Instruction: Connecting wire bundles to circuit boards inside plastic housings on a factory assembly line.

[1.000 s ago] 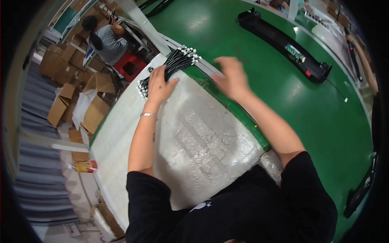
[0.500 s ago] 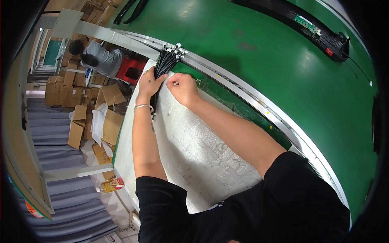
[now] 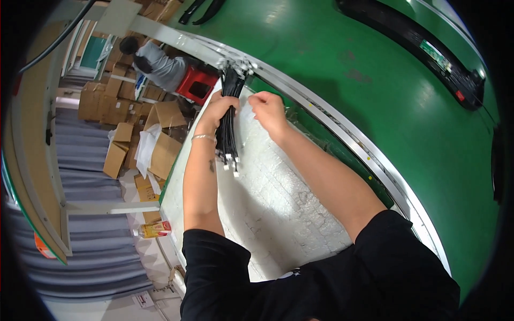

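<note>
My left hand (image 3: 218, 111) is closed around the middle of a bundle of black cables (image 3: 228, 131). White connectors (image 3: 231, 160) show at the bundle's lower end, and a cluster of white ends tops it, somewhat smeared by motion. Just to the right, apart from the cables, is my right hand (image 3: 270, 113) with its fingers curled together; whatever they may pinch cannot be made out. Beneath both hands lies a white, wrinkled padded sheet (image 3: 278, 198) over the work surface.
A metal rail (image 3: 332, 120) runs along the right side, beside the green surface (image 3: 300, 48). On that surface a long black housing (image 3: 396, 27) carries a circuit board (image 3: 436, 55). Cardboard boxes (image 3: 163, 152) and a bottle (image 3: 155, 229) are left; a person (image 3: 160, 67) sits by a red stool (image 3: 197, 85).
The cable bundle has shifted so that its lower connectors show below my left hand. My right hand has drawn slightly away from the bundle. The whole view has shifted.
</note>
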Demonstrator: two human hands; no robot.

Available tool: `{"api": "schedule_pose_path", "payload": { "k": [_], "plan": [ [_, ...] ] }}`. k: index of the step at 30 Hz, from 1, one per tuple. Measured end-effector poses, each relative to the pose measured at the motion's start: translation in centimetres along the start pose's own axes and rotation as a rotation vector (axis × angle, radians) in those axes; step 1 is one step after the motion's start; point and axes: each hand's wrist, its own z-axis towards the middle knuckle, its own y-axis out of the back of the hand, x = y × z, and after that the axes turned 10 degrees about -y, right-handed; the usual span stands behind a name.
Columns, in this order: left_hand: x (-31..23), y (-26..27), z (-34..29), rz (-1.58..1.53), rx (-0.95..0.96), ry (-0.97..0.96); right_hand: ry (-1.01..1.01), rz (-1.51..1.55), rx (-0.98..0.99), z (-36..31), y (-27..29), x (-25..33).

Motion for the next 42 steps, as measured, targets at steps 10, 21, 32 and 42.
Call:
{"api": "schedule_pose_path", "payload": {
  "k": [10, 21, 32, 42],
  "plan": [
    [-2.9, -5.1, -14.2, -1.209, 0.108, -0.284, -0.266, 0.345, 1.08, -5.8, 1.8, 9.0],
    [-2.3, -5.9, -16.0, -1.205, 0.211, -0.534, -0.042, -0.016, 0.988, -8.5, 1.2, 11.7],
    [-3.2, -2.7, -13.4, -0.999, 0.075, -0.425, -0.086, 0.133, 0.993, -5.2, 0.2, 10.2],
    [-3.2, 2.9, 1.8, 0.847, -0.261, -0.344, -0.235, 0.377, 0.091, 0.0, 1.9, 4.9]
  ]
}}
